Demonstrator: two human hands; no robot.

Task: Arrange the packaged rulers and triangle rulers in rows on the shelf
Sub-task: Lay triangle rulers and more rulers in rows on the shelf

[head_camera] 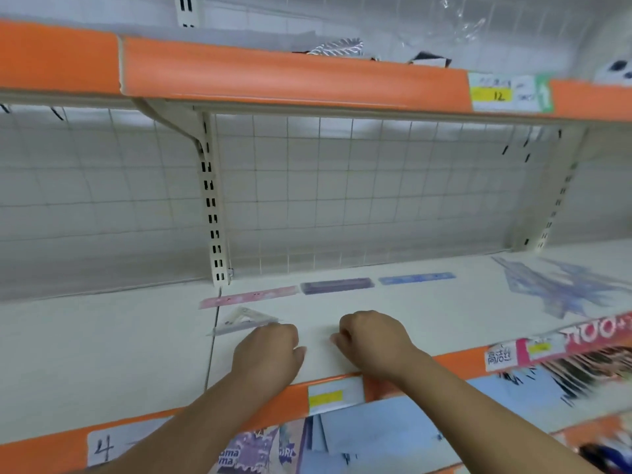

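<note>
Neither grip is clear from the head view. The left hand (270,350) lies curled on the shelf (102,340) at the near corner of a packaged triangle ruler (243,322); I cannot tell whether it pinches it. The right hand (372,340) is curled beside it, and nothing shows in it. Behind them a pink ruler (248,297), a purple ruler (337,285) and a blue ruler (415,278) form a row. More triangle rulers (561,285) lie heaped to the right. These packets look light, thin and stiff, and their film is probably slippery. They are best pinched at an edge or slid flat.
</note>
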